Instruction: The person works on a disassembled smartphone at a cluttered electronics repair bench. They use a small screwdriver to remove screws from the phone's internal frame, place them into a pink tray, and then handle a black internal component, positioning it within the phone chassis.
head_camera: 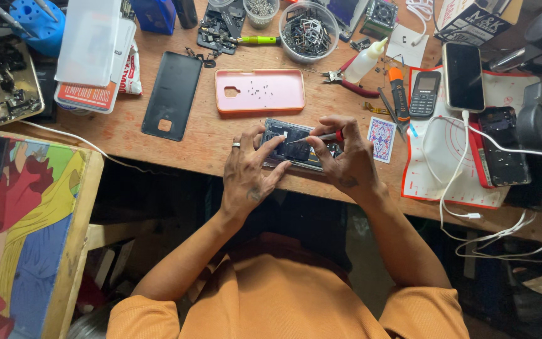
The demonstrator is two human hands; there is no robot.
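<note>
The wooden workbench [208, 141] looks worn and matt; the pink phone case [260, 90] is smooth; the black back cover [172, 94] is dull plastic.

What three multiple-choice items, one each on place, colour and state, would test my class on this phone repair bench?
1. Where do the small screws lie?
A in the pink case
B on the playing card
C on the black back cover

2. What colour is the case?
A green
B pink
C white

3. What does the right hand hold?
A pliers
B nothing
C a screwdriver

Answers: 1 A, the screws sit inside the case. 2 B, it is plainly pink. 3 C, the screwdriver points into the opened phone, which the left hand steadies.
</note>
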